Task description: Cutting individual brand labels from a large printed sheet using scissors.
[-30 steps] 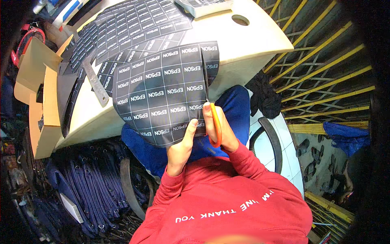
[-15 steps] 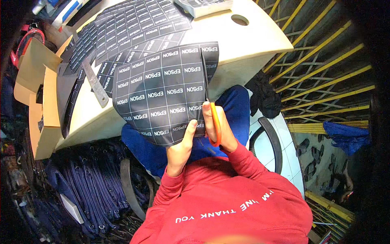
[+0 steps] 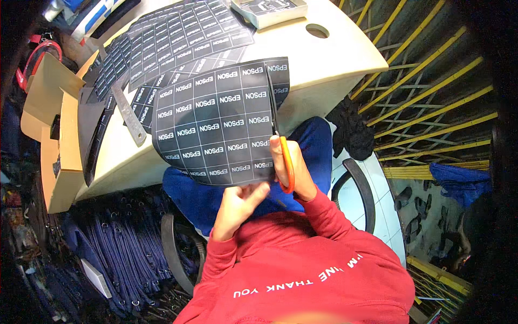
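A black sheet [image 3: 210, 116] with a white printed grid hangs over the front edge of the table, in front of my lap. My right hand [image 3: 297, 170] is closed round the orange handle of a pair of scissors [image 3: 288, 164]. Their blades point away from me along the sheet's right side, where a slit parts off a narrow strip [image 3: 279, 81]. At the sheet's lower right corner my left hand [image 3: 237, 208] has its fingers curled in at the edge, the thumb below the printed face. Its fingertips are partly hidden.
More printed sheets [image 3: 183, 38] lie across the cream table [image 3: 345, 59], with a metal ruler [image 3: 127, 113] on the left. An open cardboard box [image 3: 70, 140] stands by the left edge, and a shallow box [image 3: 272, 13] at the back. Chair armrests [image 3: 359, 189] flank me.
My left thumb has come off the printed face, and the hand has drawn down to the lower edge. The sheet's lower edge has lifted a little. My right hand has hardly moved.
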